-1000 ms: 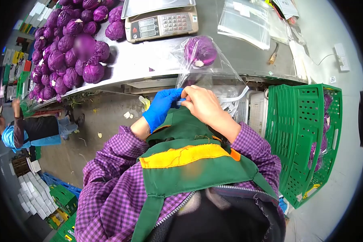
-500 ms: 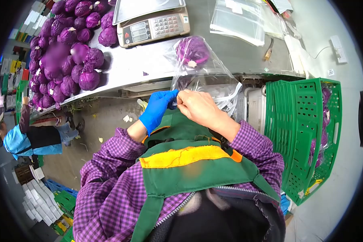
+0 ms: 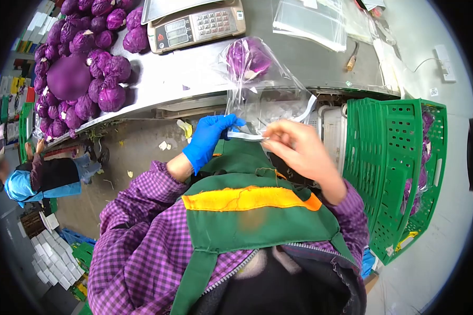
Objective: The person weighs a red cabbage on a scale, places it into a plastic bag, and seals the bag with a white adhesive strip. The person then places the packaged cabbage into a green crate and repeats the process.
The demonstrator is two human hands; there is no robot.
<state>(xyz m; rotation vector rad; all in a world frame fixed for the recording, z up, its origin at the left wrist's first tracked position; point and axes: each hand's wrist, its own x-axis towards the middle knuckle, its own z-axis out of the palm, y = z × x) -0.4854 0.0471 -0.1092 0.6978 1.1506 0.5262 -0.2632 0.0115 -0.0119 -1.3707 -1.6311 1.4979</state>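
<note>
My left hand [image 3: 211,140], in a blue glove, pinches the white-edged mouth of a clear plastic bag [image 3: 270,97]. A purple cabbage [image 3: 247,58] lies inside the bag at the front edge of the metal table. My right hand [image 3: 299,149], bare and slightly blurred, is at the same bag edge, right of the glove, with thumb and fingers drawn together on it. The bag's mouth hangs over the table edge towards my green apron.
Several cabbages [image 3: 110,97] are heaped at the table's left. A scale [image 3: 197,26] stands behind the bag, with flat clear bags [image 3: 310,23] to its right. Stacked green crates [image 3: 389,173] are on the right. Another person [image 3: 42,178] is at far left.
My right hand has moved right, away from the gloved hand, and the bag's white edge now shows stretched between them. The view has shifted slightly. The other person's arm has moved.
</note>
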